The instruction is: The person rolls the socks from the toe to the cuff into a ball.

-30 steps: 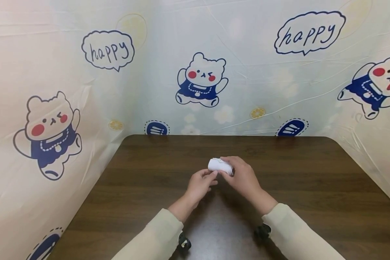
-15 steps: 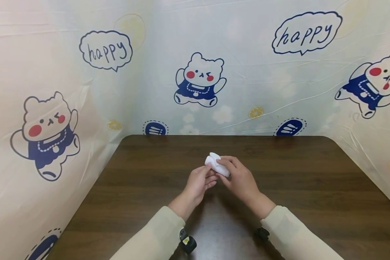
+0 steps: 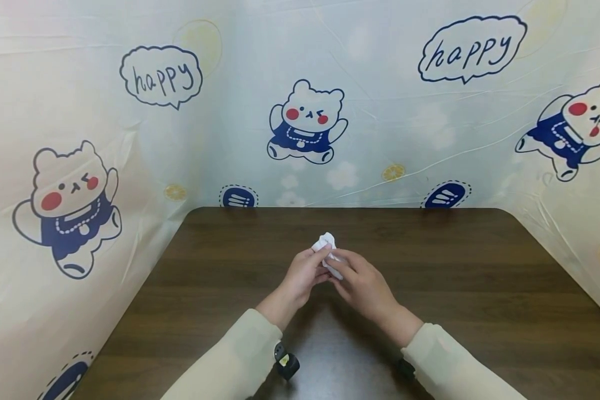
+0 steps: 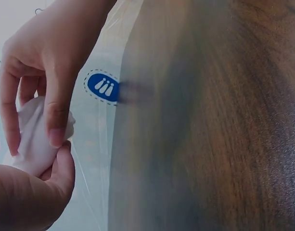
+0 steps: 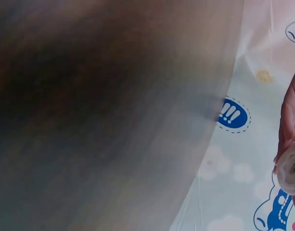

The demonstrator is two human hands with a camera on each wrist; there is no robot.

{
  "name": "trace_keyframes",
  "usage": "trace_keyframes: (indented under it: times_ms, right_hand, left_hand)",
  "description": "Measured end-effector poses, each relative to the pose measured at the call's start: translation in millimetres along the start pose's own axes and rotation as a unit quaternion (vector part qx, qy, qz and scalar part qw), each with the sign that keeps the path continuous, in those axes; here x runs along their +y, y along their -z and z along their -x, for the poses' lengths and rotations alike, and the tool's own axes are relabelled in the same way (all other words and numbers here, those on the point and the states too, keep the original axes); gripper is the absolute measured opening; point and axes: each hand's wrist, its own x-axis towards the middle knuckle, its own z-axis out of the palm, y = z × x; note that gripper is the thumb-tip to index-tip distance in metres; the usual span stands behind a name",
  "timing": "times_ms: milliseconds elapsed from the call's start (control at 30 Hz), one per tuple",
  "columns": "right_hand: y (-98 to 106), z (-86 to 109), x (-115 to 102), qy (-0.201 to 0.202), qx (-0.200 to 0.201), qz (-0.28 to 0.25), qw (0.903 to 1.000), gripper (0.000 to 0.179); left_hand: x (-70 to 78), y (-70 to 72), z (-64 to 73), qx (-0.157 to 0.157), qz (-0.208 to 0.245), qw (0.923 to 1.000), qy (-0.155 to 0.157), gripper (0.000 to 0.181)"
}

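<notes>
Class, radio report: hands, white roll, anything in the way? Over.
Left hand, right hand: both gripping. White roll: held between them. In the way: fingers, partly covering the roll.

Dark brown wood-grain table (image 3: 460, 266), far corners rounded.

In the head view we see a long, pale cream-green fabric left sleeve (image 3: 227, 355) at seven o'clock and a matching pale cream-green fabric right sleeve (image 3: 457, 361) between four and five. At six o'clock we find a rounded black wrist device (image 3: 289, 370) bearing a small yellow-green mark (image 3: 284, 360); at five, a second, dark wrist device (image 3: 406, 369), partly hidden.
</notes>
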Motion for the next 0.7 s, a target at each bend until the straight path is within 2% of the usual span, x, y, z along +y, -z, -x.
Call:
trace_keyframes:
  times_ms: [133, 267, 433, 567, 700]
  right_hand:
    - [-0.3, 2.4, -1.2, 0.024, -0.005, 0.011, 0.9996, 0.051]
    - [0.6, 3.3, -3.1, 0.030, -0.013, 0.012, 0.9994, 0.050]
    - [1.2, 3.7, -6.6, 0.032, -0.006, -0.015, 0.9994, 0.043]
    - [0.3, 3.2, -9.3, -0.004, 0.016, -0.066, 0.9977, 0.029]
    - [1.1, 0.8, -11.1, -0.061, 0.042, -0.121, 0.9900, 0.020]
  left_hand:
    - [0.1, -1.7, -3.2, -0.006, -0.003, 1.0000, -0.008, 0.042]
    - [-0.8, -1.8, -5.9, 0.004, -0.017, 0.9998, -0.011, 0.039]
    - [-2.0, 0.8, -6.4, 0.016, -0.033, 0.9991, -0.020, 0.036]
    - [-4.2, 4.2, -6.0, 0.015, -0.052, 0.9981, -0.028, 0.036]
    - [-8.5, 6.3, -6.6, 0.007, -0.056, 0.9978, -0.036, 0.038]
